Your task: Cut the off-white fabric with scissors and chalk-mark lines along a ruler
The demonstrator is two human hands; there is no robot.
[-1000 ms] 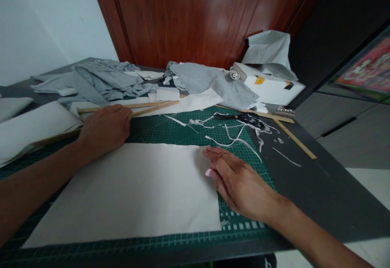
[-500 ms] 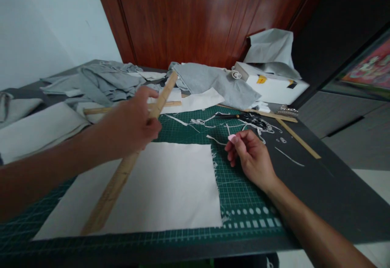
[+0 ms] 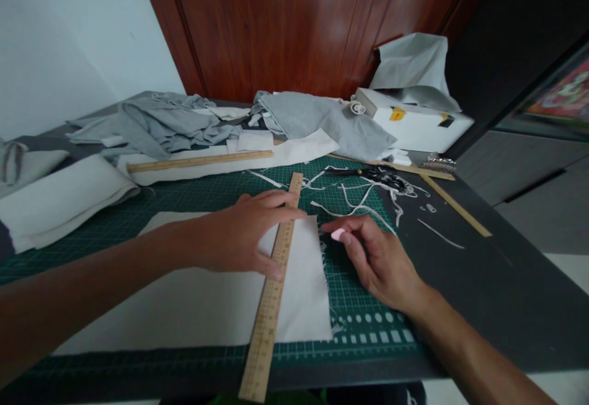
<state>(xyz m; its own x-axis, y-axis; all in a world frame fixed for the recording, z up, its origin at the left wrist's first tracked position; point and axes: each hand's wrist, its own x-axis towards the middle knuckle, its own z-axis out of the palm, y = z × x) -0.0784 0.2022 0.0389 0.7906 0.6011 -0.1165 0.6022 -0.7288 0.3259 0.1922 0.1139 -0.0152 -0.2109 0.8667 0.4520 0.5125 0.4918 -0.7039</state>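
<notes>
My left hand (image 3: 251,233) holds a wooden ruler (image 3: 269,313), with the thumb on its left edge and the fingers reaching across it further up. The ruler lies slantwise over the right part of a white cloth (image 3: 202,313), its near end jutting past the table's front edge. To the right of the cloth's frayed edge, my right hand (image 3: 380,258) pinches a small pink piece of tailor's chalk (image 3: 338,234) between thumb and fingers. Under the cloth is a green cutting mat (image 3: 354,294).
Black-handled scissors (image 3: 381,175) lie among white fabric strips (image 3: 363,205) beyond my right hand. Another wooden ruler (image 3: 197,161) rests on a white cloth strip. Grey cloth (image 3: 165,126) is heaped at the back, near a white box (image 3: 414,123). Folded white cloth (image 3: 64,196) lies left.
My left hand has brought the ruler down and to the right, from a raised slant onto the cloth near its frayed edge. My right hand has shifted slightly left with the chalk.
</notes>
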